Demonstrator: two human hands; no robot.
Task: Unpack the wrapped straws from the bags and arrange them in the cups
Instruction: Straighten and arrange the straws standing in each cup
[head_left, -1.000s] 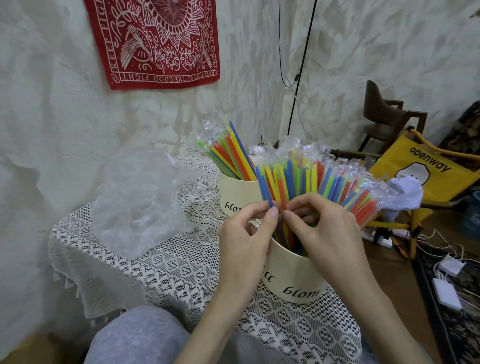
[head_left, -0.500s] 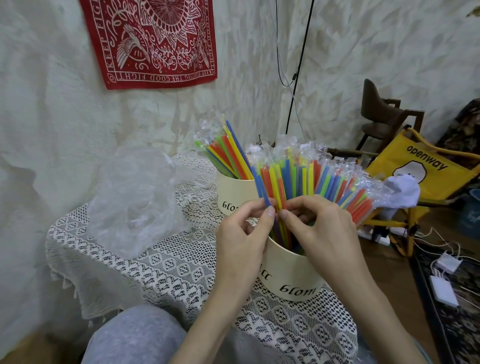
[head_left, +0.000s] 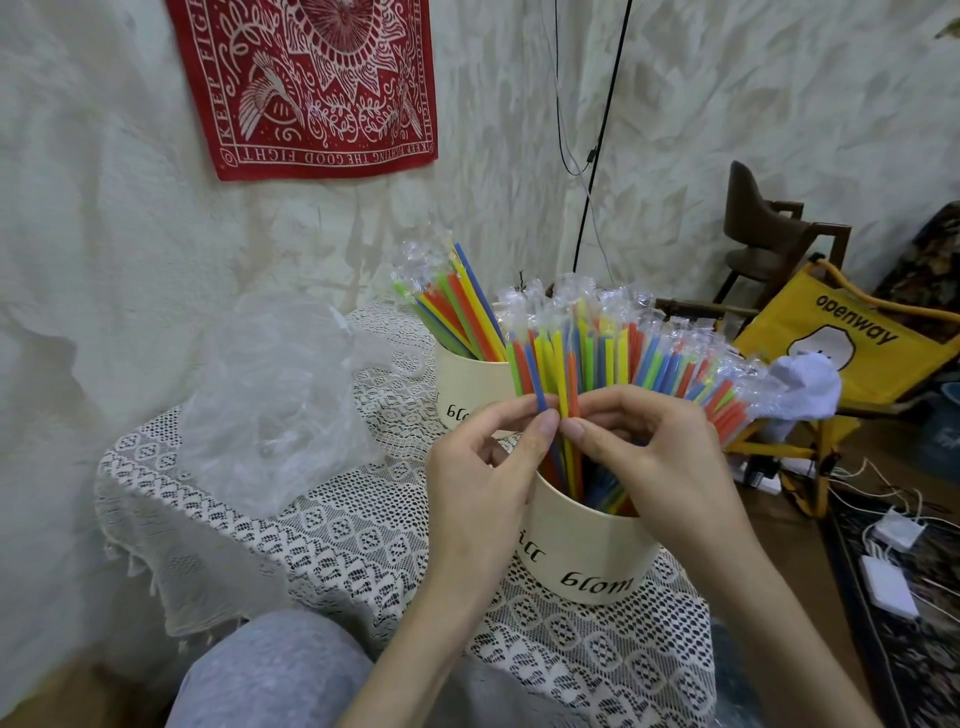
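The head view, the only camera, looks down at a small table draped in a white lace cloth (head_left: 337, 535). Near the front edge stands a cream cylindrical cup printed with dark lettering (head_left: 587, 556), packed with thin plastic straws in blue, yellow, orange, red and green, each sealed in a clear crinkly sleeve (head_left: 597, 348); they fan out to the right above the rim. The left hand (head_left: 483, 467) and the right hand (head_left: 654, 452) meet just above this cup, each pinching the straws between thumb and curled fingers, thumb tips almost touching. Behind and to the left, a second matching cream cup (head_left: 467, 387) holds a smaller bunch of wrapped straws (head_left: 457, 306) leaning left. A crumpled clear plastic bag (head_left: 280, 395) lies on the cloth to the left. A red patterned bandana (head_left: 311, 83) hangs on the wall, and a yellow fabric chair (head_left: 852, 343) stands to the right. The straws look very light, thin and somewhat bendy, and their glossy sleeves are probably slippery, so a gentle pinch at mid-length, just above the rim, seems the safest hold.
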